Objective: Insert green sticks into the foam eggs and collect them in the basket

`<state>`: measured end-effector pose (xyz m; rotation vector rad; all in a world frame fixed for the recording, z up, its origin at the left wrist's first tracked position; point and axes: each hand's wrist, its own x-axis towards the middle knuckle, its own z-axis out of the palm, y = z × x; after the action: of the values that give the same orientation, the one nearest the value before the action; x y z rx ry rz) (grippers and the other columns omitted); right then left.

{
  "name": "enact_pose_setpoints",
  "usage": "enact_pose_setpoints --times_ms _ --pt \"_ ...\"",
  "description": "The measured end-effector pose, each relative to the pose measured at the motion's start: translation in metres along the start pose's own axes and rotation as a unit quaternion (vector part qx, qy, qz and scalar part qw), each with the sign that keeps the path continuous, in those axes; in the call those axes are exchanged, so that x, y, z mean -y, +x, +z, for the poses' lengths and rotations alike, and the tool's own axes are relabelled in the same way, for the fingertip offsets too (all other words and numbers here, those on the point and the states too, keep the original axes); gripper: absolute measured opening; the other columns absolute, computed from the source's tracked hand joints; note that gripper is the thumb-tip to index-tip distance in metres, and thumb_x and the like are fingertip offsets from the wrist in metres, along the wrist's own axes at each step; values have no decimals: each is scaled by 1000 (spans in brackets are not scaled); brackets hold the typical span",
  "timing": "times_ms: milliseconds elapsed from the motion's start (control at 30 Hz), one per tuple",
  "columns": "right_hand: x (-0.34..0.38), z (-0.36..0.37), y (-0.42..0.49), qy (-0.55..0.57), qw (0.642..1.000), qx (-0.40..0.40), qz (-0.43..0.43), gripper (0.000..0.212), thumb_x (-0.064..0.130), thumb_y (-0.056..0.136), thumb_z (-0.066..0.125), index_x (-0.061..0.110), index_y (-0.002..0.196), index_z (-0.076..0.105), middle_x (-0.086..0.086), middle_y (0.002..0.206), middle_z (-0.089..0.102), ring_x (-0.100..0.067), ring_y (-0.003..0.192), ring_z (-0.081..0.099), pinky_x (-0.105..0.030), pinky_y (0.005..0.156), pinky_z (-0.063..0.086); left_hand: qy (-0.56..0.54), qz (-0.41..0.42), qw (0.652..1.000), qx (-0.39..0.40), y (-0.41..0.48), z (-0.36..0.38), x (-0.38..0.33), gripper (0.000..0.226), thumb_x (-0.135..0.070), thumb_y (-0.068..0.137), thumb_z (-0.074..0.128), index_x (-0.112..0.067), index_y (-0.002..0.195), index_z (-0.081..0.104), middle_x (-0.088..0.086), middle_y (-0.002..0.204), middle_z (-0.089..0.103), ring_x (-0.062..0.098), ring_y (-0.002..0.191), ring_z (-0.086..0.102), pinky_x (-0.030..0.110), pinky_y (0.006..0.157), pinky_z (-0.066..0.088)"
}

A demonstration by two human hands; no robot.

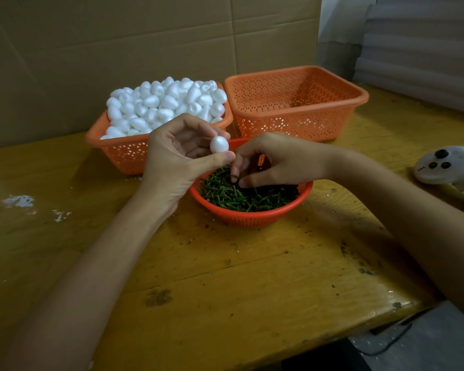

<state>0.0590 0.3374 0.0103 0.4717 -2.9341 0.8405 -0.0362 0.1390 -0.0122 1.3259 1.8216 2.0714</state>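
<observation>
**Egg held ready, stick being picked**

On the wooden table [252,263], against a cardboard wall [145,36], stand two square orange baskets side by side. The right-hand collecting basket [292,121] shows nothing inside. The left basket [123,156] is heaped with foam eggs [166,103]. In front of them, between the forearms, sits a round orange bowl [252,219] of green sticks [241,198].

The left grip [177,153] pinches one foam egg [219,144] between thumb below and fingers behind, holding it above the bowl's far left edge. The egg looks round from here, so its long axis probably points roughly toward the camera.

The right grip [273,159] reaches down into the sticks with thumb and forefinger nearly together. Whether a stick already sits between them I cannot tell.

The egg lies just up and to the left of those fingertips, so a picked stick needs only a short lift toward it. The collecting basket lies just behind the right grip, the nearer one to it.
</observation>
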Motion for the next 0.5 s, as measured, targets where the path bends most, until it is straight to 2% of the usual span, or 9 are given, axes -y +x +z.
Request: enact_pose_setpoints --times_ms 200,500 --pt "-1 0 0 3 1000 -1 -3 17 12 93 76 11 110 74 13 100 75 1 93 68 -14 88 49 0 4 1000 7 0 -1 -1 39 3 69 90 -12 92 63 7 101 80 21 98 77 27 84 60" --pt "0 0 0 -4 1000 0 -1 17 13 93 76 13 110 75 15 100 75 0 94 69 -21 91 52 6 11 1000 16 0 -1 0 38 8 69 89 -9 92 64 7 101 80 25 103 77 29 87 60"
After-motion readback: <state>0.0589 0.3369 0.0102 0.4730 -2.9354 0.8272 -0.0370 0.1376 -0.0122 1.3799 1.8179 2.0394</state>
